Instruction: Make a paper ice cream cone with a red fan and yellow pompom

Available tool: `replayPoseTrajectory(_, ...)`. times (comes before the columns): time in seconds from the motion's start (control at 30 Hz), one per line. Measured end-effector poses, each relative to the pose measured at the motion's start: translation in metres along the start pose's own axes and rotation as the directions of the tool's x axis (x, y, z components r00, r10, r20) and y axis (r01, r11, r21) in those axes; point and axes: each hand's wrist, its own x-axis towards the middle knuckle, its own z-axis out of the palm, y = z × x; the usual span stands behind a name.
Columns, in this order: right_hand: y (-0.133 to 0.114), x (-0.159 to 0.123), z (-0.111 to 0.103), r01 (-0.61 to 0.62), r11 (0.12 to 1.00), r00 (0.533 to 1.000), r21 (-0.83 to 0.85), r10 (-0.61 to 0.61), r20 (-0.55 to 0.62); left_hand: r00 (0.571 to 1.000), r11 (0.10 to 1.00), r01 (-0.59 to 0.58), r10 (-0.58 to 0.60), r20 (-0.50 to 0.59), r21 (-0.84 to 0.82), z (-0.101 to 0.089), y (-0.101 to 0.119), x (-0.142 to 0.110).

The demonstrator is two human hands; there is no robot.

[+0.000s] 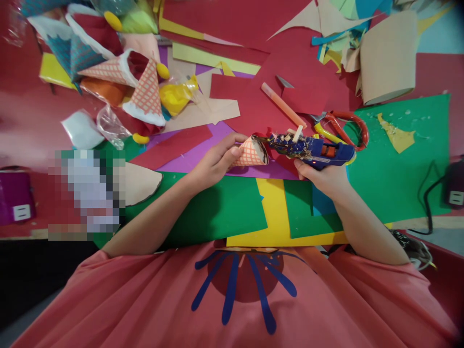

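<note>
In my left hand [219, 162] is a small paper cone [251, 153] with an orange lattice print, its wide mouth turned to the right. My right hand [324, 179] grips a dark blue hot glue gun [315, 151] crusted with dried glue and scraps. The gun's nozzle is at the cone's mouth; whether it touches the rim I cannot tell. Behind the gun lie red-handled scissors [348, 129] and a salmon-coloured stick or tube [282, 105]. Beneath my hands are sheets of green [217, 208] and purple paper [213, 145].
Finished-looking cones [145, 92] with white trim cluster at the back left, beside bags of yellow [177, 96] and white material [81, 129]. A beige paper cylinder [389, 58] stands at the back right among paper scraps. A black cord [427, 208] hangs at the right edge.
</note>
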Motion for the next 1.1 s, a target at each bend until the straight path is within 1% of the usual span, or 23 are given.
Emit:
replayPoseTrajectory(0.17,0.0012,-0.0004,0.0011,-0.015,1.000,1.000,0.022,0.015,-0.002,1.000,0.998,0.013,-0.013,0.008,0.054,-0.0024,-0.0004,-0.0001)
replayPoseTrajectory(0.3,0.0024,0.0000,0.0008,0.001,1.000,1.000,0.027,-0.001,0.005,1.000,0.998,-0.013,0.013,0.000,0.060,-0.0030,-0.0031,-0.0005)
replayPoseTrajectory(0.37,0.0033,0.0004,0.0005,0.018,0.999,1.000,0.037,-0.019,0.012,1.000,1.000,-0.009,0.009,0.012,0.007,-0.0024,-0.0046,-0.0008)
replayPoseTrajectory(0.47,0.0047,0.0006,0.0002,0.028,0.999,1.000,0.035,-0.028,0.013,0.995,0.995,0.049,-0.041,0.088,-0.091,-0.0016,-0.0050,-0.0010)
replayPoseTrajectory(0.53,0.0055,0.0006,0.0003,0.024,1.000,1.000,0.018,-0.024,0.013,0.988,0.989,0.088,-0.071,0.134,-0.122,-0.0015,-0.0035,-0.0008)
replayPoseTrajectory(0.73,0.0062,-0.0002,0.0012,0.029,0.999,1.000,0.042,-0.029,0.008,0.983,0.979,0.091,-0.059,0.175,-0.184,-0.0011,0.0022,-0.0005)
replayPoseTrajectory(0.9,0.0045,-0.0005,0.0012,0.016,1.000,1.000,0.022,-0.017,0.006,0.984,0.983,0.075,-0.046,0.171,-0.168,-0.0019,0.0004,-0.0011)
replayPoseTrajectory(1.1,0.0027,-0.0005,0.0018,0.030,0.999,0.999,0.036,-0.030,-0.016,0.985,0.992,0.073,-0.054,0.166,-0.107,-0.0042,0.0024,0.0003)
